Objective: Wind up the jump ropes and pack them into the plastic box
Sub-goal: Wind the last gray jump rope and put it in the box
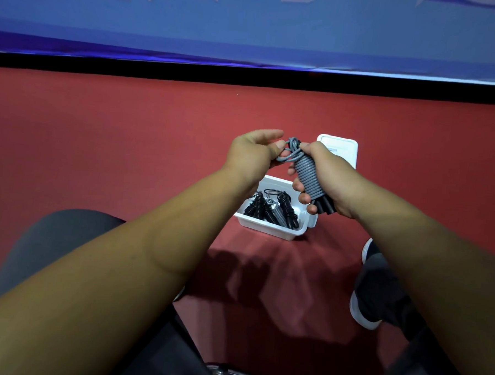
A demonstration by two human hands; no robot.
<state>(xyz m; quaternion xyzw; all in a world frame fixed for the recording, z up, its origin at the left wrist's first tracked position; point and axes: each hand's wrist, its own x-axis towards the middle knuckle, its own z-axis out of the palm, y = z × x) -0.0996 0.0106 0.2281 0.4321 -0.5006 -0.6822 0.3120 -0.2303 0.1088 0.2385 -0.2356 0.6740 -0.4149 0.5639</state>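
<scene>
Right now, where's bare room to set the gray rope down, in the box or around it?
The box is crowded: wound ropes fill its near and middle part; only a bare strip shows along its far wall. Open red floor lies left of the box, and between box and shoe. The lid lies beyond it.

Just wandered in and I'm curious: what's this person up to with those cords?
A seated person is bundling a grey jump rope. The right hand grips the coiled bundle while the left hand pinches the loose end at its top, apparently securing it. Below, on the red floor, an open white plastic box already holds several wound ropes, black and grey. A white lid lies just beyond it.
</scene>
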